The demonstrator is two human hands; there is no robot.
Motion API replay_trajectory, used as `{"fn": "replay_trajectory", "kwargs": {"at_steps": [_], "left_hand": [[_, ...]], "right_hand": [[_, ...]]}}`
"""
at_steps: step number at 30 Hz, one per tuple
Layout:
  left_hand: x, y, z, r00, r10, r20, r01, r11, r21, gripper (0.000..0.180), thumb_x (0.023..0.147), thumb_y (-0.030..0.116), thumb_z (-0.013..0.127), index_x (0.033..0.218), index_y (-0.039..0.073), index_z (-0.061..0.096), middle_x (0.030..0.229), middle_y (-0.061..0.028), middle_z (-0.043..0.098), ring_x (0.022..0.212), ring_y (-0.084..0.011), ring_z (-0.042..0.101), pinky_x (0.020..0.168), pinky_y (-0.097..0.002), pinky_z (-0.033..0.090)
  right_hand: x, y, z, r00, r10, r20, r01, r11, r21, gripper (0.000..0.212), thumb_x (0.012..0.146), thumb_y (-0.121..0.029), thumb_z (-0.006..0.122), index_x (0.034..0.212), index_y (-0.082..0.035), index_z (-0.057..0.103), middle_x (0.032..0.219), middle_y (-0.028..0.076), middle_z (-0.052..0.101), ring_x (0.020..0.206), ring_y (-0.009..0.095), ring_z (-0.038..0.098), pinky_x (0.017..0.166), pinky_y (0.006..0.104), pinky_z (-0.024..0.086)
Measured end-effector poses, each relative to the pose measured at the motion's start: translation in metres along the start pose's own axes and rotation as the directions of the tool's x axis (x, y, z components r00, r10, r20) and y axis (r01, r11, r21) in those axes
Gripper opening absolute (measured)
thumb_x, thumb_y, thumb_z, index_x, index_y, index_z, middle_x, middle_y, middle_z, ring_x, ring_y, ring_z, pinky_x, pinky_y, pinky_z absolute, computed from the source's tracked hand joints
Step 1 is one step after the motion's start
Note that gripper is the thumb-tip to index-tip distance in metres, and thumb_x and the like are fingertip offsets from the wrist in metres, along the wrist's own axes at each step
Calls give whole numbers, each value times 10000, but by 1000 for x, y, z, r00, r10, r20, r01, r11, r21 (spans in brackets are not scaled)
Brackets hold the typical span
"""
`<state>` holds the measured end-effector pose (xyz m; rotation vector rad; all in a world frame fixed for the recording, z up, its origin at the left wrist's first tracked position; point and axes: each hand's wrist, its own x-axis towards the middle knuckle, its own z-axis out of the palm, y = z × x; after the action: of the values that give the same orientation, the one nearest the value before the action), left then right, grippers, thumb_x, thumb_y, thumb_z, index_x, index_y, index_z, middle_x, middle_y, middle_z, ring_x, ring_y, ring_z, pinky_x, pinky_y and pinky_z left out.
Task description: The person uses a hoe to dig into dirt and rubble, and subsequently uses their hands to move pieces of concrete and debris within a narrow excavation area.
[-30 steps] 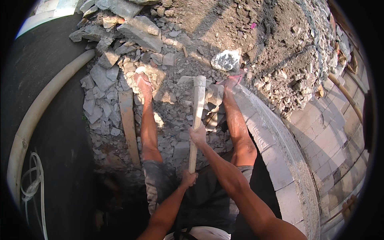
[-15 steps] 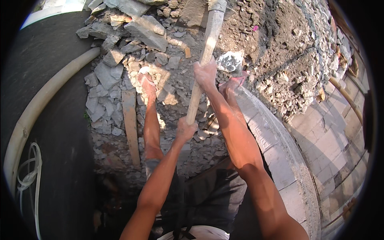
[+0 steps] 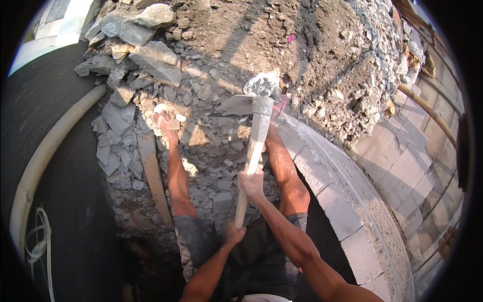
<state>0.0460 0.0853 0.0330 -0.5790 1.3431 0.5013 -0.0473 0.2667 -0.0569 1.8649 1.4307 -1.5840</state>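
Both hands grip the wooden handle of a hoe (image 3: 257, 131). My left hand (image 3: 235, 234) is closed round the handle's lower end, close to my body. Further up, my right hand (image 3: 251, 183) wraps the shaft. The hoe's flat metal blade (image 3: 236, 105) points left over the rubble, between my two bare feet. Just beyond the hoe's head lies a pale chunk of stone with a dark face (image 3: 262, 83); from this angle I cannot tell if they touch. My left foot (image 3: 166, 124) stands on broken pieces; my right foot is partly hidden behind the hoe.
A heap of soil and gravel (image 3: 312, 55) rises ahead. Broken slabs (image 3: 157, 61) pile up at the far left. A curved block edging (image 3: 336, 211) runs along my right. To the left are a thick pole (image 3: 45, 136) and a coiled clear hose (image 3: 41, 241). A plank (image 3: 152, 171) lies beside my left leg.
Both hands have come down toward my body, pulling the hoe back. Its blade, formerly at the top edge of the view, is now between my feet. My view has shifted slightly.
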Motion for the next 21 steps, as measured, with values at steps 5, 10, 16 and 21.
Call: {"fn": "replay_trajectory", "kwargs": {"at_steps": [5,10,16,21], "left_hand": [[54,118,-54,911,411,5,-406,897,173,365,749,162,688,1069,-12,679,947,-286,688,943,-459,668,770,-487,532],[95,175,-106,837,547,28,-528,792,306,358,736,183,693,1029,-22,689,916,-275,699,931,-435,688,786,-474,531],[67,124,-138,945,321,68,-317,840,439,387,738,202,678,976,-103,692,917,-330,690,930,-444,697,791,-477,540],[50,38,-188,994,109,31,-113,946,303,391,730,187,661,976,-116,686,905,-327,691,933,-447,696,784,-485,537]], "right_hand": [[63,-93,-10,971,-147,-189,201,928,313,277,849,6,613,1109,33,522,671,55,557,455,138,532,399,296,435],[138,-124,23,954,0,-299,82,962,261,94,866,-55,646,866,-4,567,660,56,564,476,166,545,413,324,448],[143,-7,36,955,-27,-296,75,986,152,121,836,-104,653,827,-4,586,665,70,592,501,163,562,455,355,474],[39,10,126,993,-42,-107,78,932,355,188,881,-108,676,941,-25,518,645,41,552,468,149,558,413,311,490]]}}
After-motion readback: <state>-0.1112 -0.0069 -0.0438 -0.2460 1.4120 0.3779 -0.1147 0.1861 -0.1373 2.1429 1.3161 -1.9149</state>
